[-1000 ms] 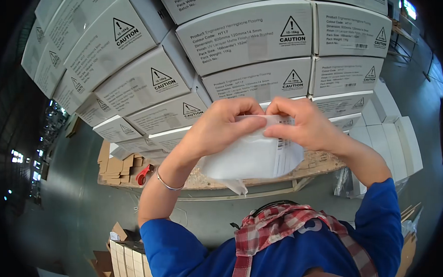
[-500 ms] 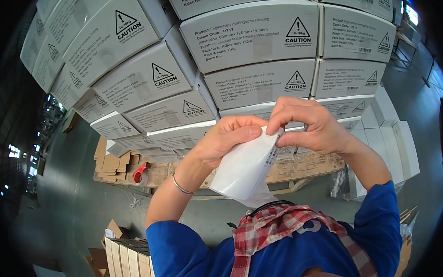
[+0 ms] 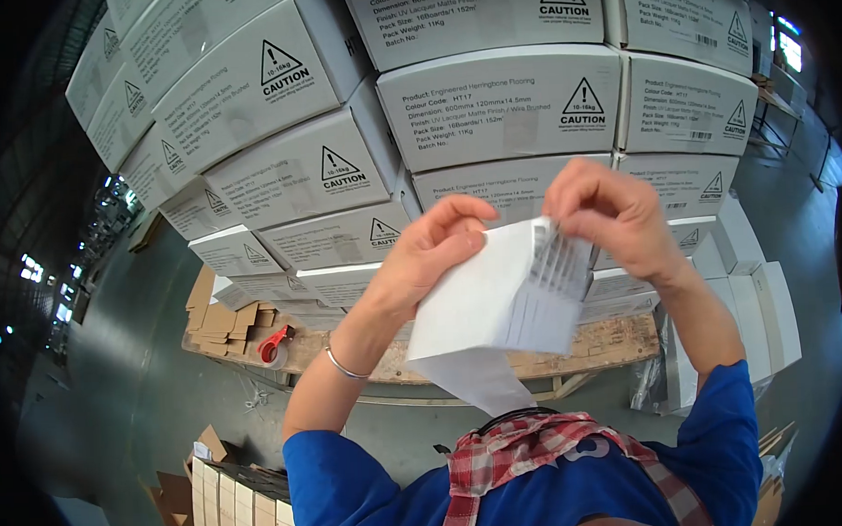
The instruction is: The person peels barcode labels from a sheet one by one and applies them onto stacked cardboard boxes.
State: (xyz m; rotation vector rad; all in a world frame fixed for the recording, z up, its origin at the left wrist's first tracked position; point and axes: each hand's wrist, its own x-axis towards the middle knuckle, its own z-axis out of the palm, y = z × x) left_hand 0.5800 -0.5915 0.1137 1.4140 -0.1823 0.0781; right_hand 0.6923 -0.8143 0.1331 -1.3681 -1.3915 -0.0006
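Observation:
Up in front of the stacked cartons, my left hand (image 3: 436,255) is closed on the left edge of a white label sheet (image 3: 464,299), thumb on the near side. The sheet is bent, and its lower part hangs toward my chest. Dark printed rows and lines show on its right part, too blurred to read. At the top right corner, my right hand (image 3: 614,214) pinches the printed part between thumb and fingers. Whether that part is separate from the white backing, I cannot tell.
White flooring cartons (image 3: 499,107) with caution marks are stacked ahead on a wooden platform (image 3: 618,341). A red tape dispenser (image 3: 275,344) and cardboard pieces (image 3: 221,324) lie at its left. Pale boards (image 3: 233,503) stand lower left; more white cartons (image 3: 777,311) are at right.
My right hand has moved up and right with the printed part, which now spreads open and shows more print. The cartons appear lower in view.

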